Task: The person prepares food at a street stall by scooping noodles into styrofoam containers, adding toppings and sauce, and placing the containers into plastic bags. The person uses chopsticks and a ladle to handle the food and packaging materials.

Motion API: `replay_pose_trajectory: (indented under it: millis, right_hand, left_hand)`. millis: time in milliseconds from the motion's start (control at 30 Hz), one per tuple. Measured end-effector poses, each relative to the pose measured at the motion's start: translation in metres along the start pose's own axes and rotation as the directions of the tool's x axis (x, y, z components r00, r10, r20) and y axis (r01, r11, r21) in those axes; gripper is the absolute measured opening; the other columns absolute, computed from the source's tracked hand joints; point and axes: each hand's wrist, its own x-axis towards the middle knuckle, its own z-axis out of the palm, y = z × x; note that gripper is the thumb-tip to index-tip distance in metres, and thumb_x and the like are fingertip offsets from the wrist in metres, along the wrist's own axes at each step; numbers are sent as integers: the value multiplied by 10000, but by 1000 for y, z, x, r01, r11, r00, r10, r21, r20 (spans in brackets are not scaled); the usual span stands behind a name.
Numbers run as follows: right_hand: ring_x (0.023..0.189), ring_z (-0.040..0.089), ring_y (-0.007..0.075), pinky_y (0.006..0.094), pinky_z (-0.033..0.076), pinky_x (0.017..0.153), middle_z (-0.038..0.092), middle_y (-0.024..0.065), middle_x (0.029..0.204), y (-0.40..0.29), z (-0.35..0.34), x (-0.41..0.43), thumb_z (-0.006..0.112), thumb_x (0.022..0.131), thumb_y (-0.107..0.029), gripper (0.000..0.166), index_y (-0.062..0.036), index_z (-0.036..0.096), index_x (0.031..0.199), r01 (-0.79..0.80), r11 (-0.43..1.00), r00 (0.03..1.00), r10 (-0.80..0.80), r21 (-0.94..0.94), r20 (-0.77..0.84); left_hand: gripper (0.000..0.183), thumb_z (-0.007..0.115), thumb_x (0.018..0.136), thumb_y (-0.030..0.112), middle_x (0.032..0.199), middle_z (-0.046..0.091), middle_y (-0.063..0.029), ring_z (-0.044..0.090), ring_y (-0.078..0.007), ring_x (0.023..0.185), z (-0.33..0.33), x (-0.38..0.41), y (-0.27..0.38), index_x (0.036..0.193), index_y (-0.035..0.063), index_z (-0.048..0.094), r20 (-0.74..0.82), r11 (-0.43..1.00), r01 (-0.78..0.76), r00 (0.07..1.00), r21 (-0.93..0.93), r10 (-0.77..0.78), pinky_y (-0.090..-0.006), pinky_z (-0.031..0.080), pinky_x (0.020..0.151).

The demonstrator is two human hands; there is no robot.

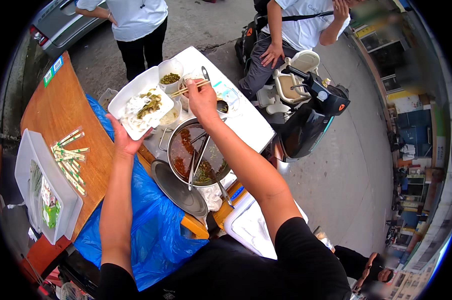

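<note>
A white foam takeaway box (126, 93) rests tilted in my left hand (126, 138), gripped at its near edge. White rice noodles (132, 112) topped with chopped green pickles (150, 104) lie inside it. Between the fingers of my right hand (202, 98) are wooden chopsticks (181, 90), their tips near the box's right rim. Just beyond is a white tub of chopped green vegetable (170, 78). Below my right wrist stands a divided metal pot (169, 150) of red and green-flecked broth, with ladle handles across it. Its metal lid (173, 187) leans at the near side.
A white tabletop (254, 127) carries the pot and tubs. On the left, a wooden board (42, 108) holds wrapped chopsticks (70, 159) and a plastic bin (49, 187). Blue plastic sheeting (151, 225) hangs between. One person (139, 22) stands opposite; another sits by a scooter (304, 123).
</note>
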Motion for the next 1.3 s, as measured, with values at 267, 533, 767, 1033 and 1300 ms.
replay_pose_trajectory:
  millis: [267, 533, 767, 1033, 1300]
  right_hand:
    - [1196, 624, 450, 458, 491, 1046, 647, 307, 1262, 87, 15, -29, 714, 901, -354, 610, 88, 585, 1301, -133, 939, 976, 180, -317, 124]
    - [873, 627, 120, 309, 549, 717, 693, 68, 1000, -10, -193, -156, 681, 978, -502, 512, -8, 706, 1108, -521, 805, 808, 357, 285, 470]
    - [1175, 647, 387, 430, 545, 947, 624, 242, 1290, -48, -359, -353, 801, 652, -803, 1177, 11, 492, 1445, -350, 914, 783, 406, -204, 472]
    - [1323, 562, 262, 360, 435, 1108, 584, 199, 1428, -25, -450, -597, 822, 872, -265, 898, 3, 344, 1583, -488, 786, 853, 523, 380, 13]
    - [1272, 577, 205, 368, 456, 1076, 618, 89, 1388, 42, -481, -759, 748, 964, -196, 666, -32, 437, 1530, -170, 667, 714, 591, 726, -376]
  left_hand:
    - [965, 494, 898, 811, 1604, 430, -94, 477, -350, 1416, 23, -44, 3, 1593, 155, 359, -16, 991, 87, 996, 103, -86, -554, 508, 1065]
    - [912, 425, 966, 767, 1549, 488, -148, 496, -349, 1392, 67, -89, -74, 1558, 73, 414, 463, 793, 457, 645, 403, -607, -533, 432, 1146]
    - [747, 352, 1054, 656, 1305, 670, -197, 666, -326, 1187, 181, -183, -252, 1340, 19, 616, 129, 321, 723, 309, 612, -942, -489, 537, 1036]
    - [825, 340, 1035, 702, 1274, 682, -150, 720, -243, 1082, 215, -301, -433, 1459, 11, 491, -10, -28, 558, -34, 830, -999, -380, 620, 845]
    - [520, 588, 1046, 440, 1357, 623, -22, 611, -189, 1174, 136, -451, -551, 1449, 114, 540, 159, 137, 637, 23, 758, -987, -366, 524, 945]
